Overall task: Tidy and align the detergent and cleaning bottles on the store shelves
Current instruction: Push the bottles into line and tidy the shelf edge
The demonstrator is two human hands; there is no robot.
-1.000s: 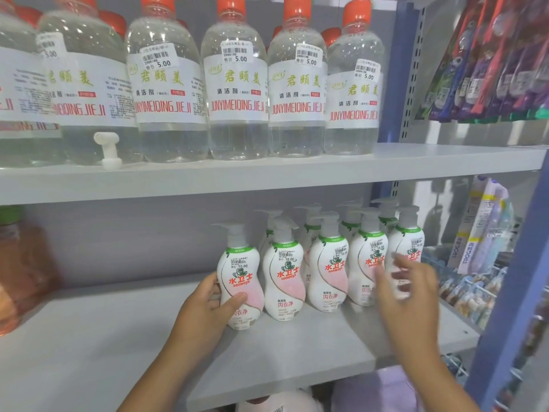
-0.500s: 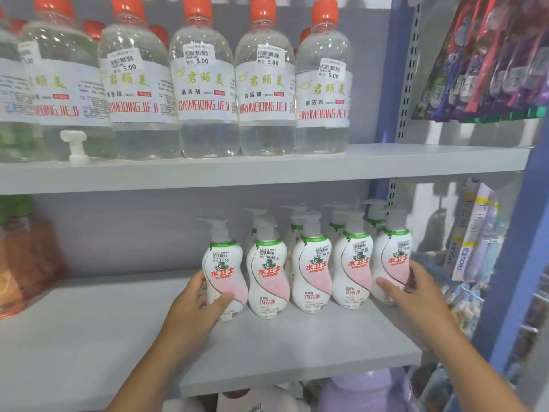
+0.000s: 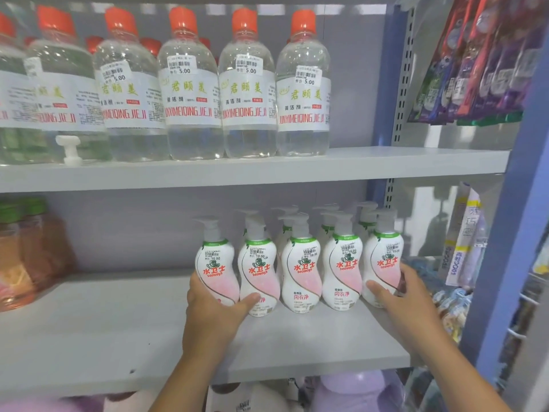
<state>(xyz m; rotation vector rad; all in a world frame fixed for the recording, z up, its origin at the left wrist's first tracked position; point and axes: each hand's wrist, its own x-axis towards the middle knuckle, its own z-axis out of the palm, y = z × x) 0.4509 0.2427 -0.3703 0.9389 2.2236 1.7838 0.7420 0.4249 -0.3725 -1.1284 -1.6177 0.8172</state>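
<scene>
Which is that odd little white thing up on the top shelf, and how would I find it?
Look at the upper grey metal shelf, lined with clear plastic bottles with orange caps. Near the left end, at the front edge, stands a small white plastic pump head. It is the only loose, opaque white piece there, far shorter than the tall bottles behind it.

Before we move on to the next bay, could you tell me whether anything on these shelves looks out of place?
Yes: a loose white pump head stands alone on the upper shelf, in front of the clear orange-capped bottles, attached to nothing. On the shelf below, the pump bottles stand upright in a row.
</scene>
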